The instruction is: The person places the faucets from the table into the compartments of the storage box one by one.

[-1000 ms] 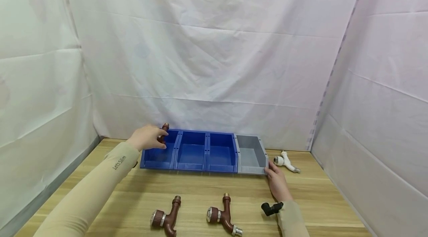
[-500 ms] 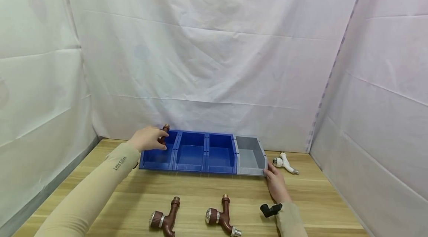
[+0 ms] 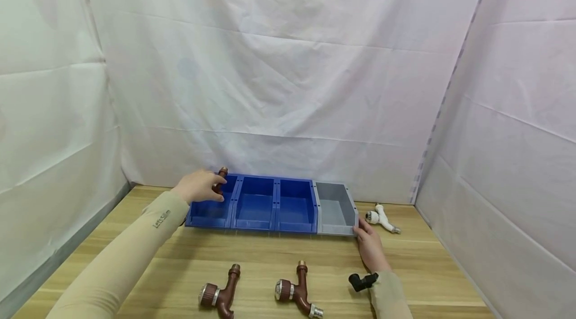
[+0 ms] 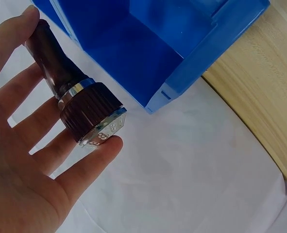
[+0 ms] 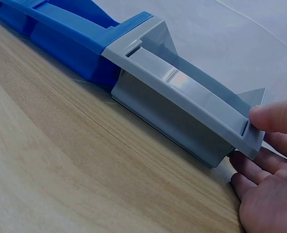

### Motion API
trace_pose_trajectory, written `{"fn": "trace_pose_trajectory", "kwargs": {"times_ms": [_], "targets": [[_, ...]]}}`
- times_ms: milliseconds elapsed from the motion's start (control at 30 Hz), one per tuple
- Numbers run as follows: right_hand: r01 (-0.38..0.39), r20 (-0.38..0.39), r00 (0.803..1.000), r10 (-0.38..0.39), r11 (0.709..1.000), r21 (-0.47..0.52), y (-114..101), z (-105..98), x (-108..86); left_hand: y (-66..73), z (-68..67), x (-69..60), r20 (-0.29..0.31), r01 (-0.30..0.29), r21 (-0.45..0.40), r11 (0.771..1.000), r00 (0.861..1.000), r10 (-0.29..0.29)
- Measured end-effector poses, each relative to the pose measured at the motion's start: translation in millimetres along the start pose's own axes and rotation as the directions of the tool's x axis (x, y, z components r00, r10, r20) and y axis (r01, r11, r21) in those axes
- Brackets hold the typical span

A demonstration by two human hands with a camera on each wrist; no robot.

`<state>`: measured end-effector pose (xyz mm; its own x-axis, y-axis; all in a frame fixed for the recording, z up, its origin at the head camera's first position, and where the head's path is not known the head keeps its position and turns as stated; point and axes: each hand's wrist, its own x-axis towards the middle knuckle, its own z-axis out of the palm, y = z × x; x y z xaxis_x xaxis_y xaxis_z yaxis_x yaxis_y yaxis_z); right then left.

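The left hand holds a dark brown tap above the leftmost blue bin. In the left wrist view the thumb and fingers of the left hand are round the tap, its ribbed knob beside the blue bin. At the row's other end the right hand grips the front right corner of the grey bin. The right wrist view has the right hand's thumb on top of the grey bin's rim and its fingers below.
Two more brown taps lie on the wooden table in front of the bins. A white tap lies right of the grey bin. Beside the right wrist is a black fitting. White cloth hangs behind.
The bins and table items appear shifted very slightly left in the head view. Both hands keep their holds, with the brown tap still over the leftmost bin.
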<state>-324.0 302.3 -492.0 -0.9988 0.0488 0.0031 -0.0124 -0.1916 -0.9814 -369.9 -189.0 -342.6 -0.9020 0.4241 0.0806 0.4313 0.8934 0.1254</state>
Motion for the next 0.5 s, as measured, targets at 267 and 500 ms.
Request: {"fn": "trace_pose_trajectory", "kwargs": {"times_ms": [267,500], "targets": [[-0.006,-0.002,1.000,0.006,1.000,-0.002,-0.6,-0.9,-2.7,0.7,0.7,0.0,0.004,-0.003,0.011,1.000,1.000,0.003],[-0.004,-0.001,1.000,0.004,1.000,-0.008,-1.9,-0.9,-1.8,-0.3,2.4,1.1,0.008,0.004,0.009,1.000,1.000,-0.004]]}}
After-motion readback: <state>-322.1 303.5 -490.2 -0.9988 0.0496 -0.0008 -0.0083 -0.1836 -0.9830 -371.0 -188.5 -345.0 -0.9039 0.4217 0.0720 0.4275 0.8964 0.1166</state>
